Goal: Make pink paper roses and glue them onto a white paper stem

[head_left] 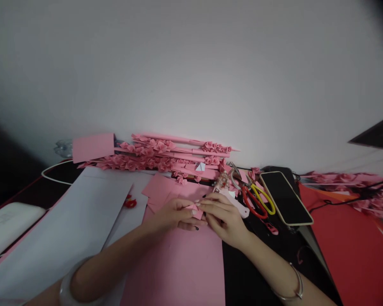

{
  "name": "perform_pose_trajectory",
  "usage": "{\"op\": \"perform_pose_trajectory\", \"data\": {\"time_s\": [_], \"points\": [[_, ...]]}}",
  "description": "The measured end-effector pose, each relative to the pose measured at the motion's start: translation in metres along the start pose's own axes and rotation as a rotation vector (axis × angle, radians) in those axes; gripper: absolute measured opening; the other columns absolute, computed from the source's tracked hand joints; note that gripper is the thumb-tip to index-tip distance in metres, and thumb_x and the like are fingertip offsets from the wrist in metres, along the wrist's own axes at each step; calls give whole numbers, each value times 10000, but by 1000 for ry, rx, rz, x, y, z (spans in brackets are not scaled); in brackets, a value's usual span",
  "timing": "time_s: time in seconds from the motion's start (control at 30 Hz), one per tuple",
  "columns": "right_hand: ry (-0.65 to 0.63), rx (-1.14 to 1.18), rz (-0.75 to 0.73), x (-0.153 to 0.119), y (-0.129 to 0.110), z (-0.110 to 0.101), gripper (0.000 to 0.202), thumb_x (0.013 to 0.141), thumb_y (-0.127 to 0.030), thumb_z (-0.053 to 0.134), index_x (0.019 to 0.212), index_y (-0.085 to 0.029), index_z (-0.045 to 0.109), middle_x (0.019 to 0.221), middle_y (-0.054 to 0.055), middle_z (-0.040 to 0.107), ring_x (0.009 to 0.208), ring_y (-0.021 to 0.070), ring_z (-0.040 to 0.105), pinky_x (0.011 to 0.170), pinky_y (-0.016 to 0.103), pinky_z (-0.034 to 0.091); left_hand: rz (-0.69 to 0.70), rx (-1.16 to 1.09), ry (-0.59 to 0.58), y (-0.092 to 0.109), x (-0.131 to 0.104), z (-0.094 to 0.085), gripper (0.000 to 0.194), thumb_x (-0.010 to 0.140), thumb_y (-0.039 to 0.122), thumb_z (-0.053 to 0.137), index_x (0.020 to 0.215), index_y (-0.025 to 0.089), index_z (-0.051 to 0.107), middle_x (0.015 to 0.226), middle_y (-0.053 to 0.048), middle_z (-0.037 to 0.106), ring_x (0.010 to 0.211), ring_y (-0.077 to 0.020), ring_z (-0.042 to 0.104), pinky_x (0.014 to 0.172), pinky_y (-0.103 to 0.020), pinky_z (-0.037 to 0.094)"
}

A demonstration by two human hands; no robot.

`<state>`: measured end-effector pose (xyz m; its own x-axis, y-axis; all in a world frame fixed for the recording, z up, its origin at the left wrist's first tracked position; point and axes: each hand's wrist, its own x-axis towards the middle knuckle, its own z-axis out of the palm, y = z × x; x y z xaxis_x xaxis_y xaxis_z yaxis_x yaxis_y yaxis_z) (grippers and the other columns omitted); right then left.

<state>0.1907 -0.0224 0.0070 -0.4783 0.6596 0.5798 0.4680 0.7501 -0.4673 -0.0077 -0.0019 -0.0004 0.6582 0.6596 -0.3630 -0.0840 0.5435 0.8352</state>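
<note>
A small piece of pink paper (196, 211) is held between both hands in the middle of the view. My left hand (178, 214) pinches it from the left, thumb on top and fingers beneath. From the right, my right hand (222, 214) grips its edge with bent fingers. Both hands are above a large pink sheet (181, 267) lying on the dark table. Fingers hide part of the small piece, so its exact folds cannot be made out.
Pink paper flowers (153, 148) line the wall. White sheets (73, 225) lie left, beside a white device (12, 221). Right are red-handled scissors (253, 204), a yellow-handled tool (264, 197), a phone (285, 197) and red paper (354, 250).
</note>
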Motion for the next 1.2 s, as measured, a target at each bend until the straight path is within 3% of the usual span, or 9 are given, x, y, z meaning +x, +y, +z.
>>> {"op": "perform_pose_trajectory", "data": {"time_s": [0.3,0.57,0.7,0.97,1.1,1.2], "points": [[-32,37,3,0,-1,-2,414,789,-36,477,1111,-233,646,1037,67,707,1017,214,579,874,420,513,11,25,-1,5,-4,2,176,775,319,672,832,153,685,865,-38,730,921,-200,682,741,-249,505],[-60,73,-23,4,-7,-7,454,716,-77,465,1106,-215,650,1022,83,714,984,237,595,838,425,522,13,82,-16,7,-4,1,244,750,296,694,957,166,700,952,-52,728,979,-208,664,782,-272,503],[-25,77,-2,3,-7,-6,444,717,-68,462,1090,-212,654,1042,81,709,980,232,598,831,419,528,10,52,-44,4,-2,-2,184,755,300,699,879,164,694,962,-58,720,958,-195,672,819,-286,500],[7,46,-23,-1,-6,-2,459,702,-54,496,1101,-231,640,1059,66,709,1010,232,595,867,432,514,23,9,17,3,-3,1,254,765,340,696,954,170,691,925,-66,721,922,-181,670,830,-288,499],[-1,53,-10,-2,-7,-3,424,692,-60,490,1050,-221,651,1056,77,708,1000,238,598,857,432,513,17,55,37,8,-5,4,324,751,298,705,1050,176,683,887,-60,727,870,-163,667,799,-278,499],[0,76,-8,-1,-9,-4,399,690,-62,483,1016,-224,648,1036,78,710,992,244,597,846,438,511,7,83,55,7,-3,3,286,740,272,710,1014,190,702,859,-38,731,849,-151,667,761,-253,500]]}}
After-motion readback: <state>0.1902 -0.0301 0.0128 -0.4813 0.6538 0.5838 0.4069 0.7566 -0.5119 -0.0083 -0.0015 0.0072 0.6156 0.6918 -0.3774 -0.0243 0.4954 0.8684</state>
